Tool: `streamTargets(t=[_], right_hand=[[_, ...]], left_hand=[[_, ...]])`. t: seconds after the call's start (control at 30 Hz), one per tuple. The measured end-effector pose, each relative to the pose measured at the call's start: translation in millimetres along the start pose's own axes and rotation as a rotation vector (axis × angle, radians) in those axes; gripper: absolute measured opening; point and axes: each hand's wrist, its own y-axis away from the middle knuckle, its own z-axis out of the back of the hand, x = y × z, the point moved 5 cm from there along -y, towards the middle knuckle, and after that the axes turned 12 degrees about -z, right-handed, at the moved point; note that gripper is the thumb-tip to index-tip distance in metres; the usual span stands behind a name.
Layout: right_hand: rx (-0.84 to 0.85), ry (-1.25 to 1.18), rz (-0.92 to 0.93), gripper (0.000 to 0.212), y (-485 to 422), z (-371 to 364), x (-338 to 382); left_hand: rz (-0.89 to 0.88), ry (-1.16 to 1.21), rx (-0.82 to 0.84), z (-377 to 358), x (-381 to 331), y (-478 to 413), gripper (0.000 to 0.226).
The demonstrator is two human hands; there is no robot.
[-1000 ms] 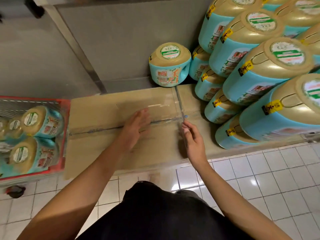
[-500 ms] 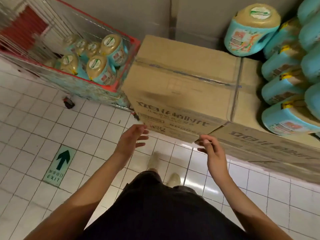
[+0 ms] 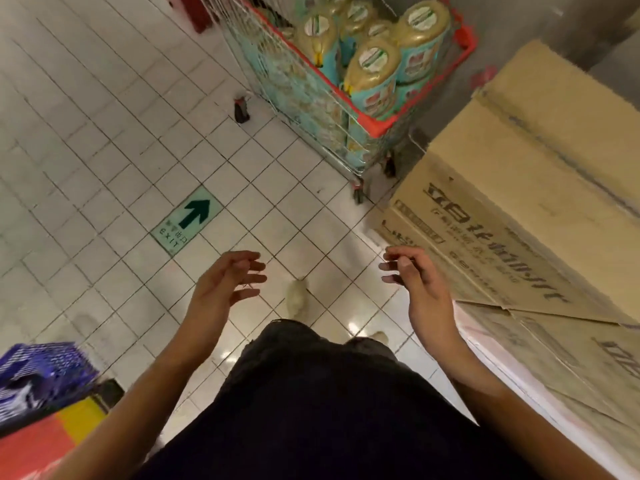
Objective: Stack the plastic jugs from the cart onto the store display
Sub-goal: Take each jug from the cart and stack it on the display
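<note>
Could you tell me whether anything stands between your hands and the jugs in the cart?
Nothing visible: only tiled floor lies between the left hand, the right hand and the cart. Its wire side fronts the jugs; the top is open.

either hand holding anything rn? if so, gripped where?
Nothing is held. The left hand and right hand are both empty above the tiled floor, fingers loosely curled. The jugs sit untouched in the cart.

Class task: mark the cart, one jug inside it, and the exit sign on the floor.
cart [image 3: 378, 127]: head view, near corner of its red rim.
jug [image 3: 373, 58]: head view, round label on its top.
exit sign [image 3: 188, 220]: head view, middle of the green plate.
</note>
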Motion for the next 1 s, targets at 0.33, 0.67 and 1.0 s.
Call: streamTargets(t=[0.33,0.67,1.0], right_hand=[[0.083,0.099,0.033,0.025,-94,-133,77],[0.007,0.103,-0.045,0.031,-228,-155,136],[0.012,0.048,-0.017,0.026,-414,-179,227]], left_hand=[[0.018,0.036,-0.026,102,-26,-105,0.025],[-0.110,0.083,0.029,88,-98,-297,0.026],[0.008,0.022,0.080,65,-149,-455,0.029]])
